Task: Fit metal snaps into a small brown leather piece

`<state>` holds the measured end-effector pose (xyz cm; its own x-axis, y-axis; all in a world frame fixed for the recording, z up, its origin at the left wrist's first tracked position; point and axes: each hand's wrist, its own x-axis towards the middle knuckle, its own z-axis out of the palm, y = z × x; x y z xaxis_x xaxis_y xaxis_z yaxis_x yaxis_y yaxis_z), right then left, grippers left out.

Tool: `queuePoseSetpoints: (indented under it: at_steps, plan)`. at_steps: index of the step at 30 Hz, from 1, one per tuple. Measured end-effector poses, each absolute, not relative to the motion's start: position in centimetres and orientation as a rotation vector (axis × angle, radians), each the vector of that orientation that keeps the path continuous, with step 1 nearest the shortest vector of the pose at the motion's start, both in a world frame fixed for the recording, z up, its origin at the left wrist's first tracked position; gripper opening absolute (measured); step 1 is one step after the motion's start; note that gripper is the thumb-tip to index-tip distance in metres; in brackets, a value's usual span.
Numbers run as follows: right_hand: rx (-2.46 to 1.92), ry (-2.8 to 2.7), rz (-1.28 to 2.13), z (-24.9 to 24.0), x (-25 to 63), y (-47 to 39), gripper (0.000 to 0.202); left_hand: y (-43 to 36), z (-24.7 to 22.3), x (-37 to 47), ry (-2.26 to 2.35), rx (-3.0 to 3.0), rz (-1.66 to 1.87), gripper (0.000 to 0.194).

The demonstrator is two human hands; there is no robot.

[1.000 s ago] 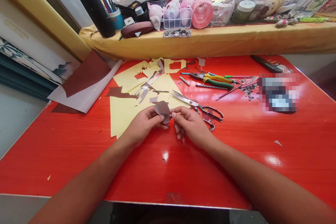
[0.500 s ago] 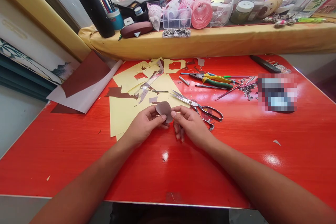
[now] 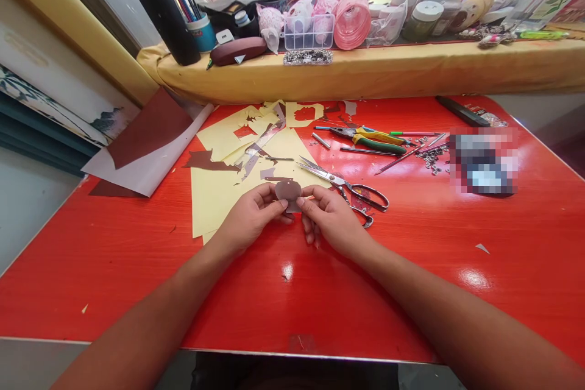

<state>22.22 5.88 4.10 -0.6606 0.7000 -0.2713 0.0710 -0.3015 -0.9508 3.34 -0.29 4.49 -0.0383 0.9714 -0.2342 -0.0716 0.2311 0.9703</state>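
A small brown cut-out piece (image 3: 288, 190), rounded at the top with a narrower part below, is held up between my two hands above the near edge of the yellow paper. My left hand (image 3: 256, 210) pinches its left side, thumb in front. On the other side, my right hand (image 3: 325, 210) grips the piece between thumb and forefinger, the other fingers curled beneath. Just beyond my right hand lie metal scissors (image 3: 340, 181), blades slightly apart and pointing to the far left. Yellow paper sheets (image 3: 208, 201) with cut holes lie under brown scraps (image 3: 212, 161).
Pliers (image 3: 370, 139) with green and yellow handles lie behind the scissors among pens and small metal rings (image 3: 432, 161). A brown sheet (image 3: 148, 128) with a pale back rests at the left. Along the back, a cloth-covered ledge (image 3: 388, 70) holds jars, boxes and small figures.
The brown piece has turned slightly and now faces me more squarely, its rounded top a little further right and lower. Both hands stay nearly in place.
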Motion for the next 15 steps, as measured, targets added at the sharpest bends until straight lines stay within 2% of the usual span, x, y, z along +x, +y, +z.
queuePoseSetpoints:
  at_steps: [15]
  plan:
    - [-0.987, -1.540, 1.997, 4.03, 22.12, 5.86, 0.033, -0.25, 4.36, 3.12, 1.281, 0.966, 1.083, 0.029]
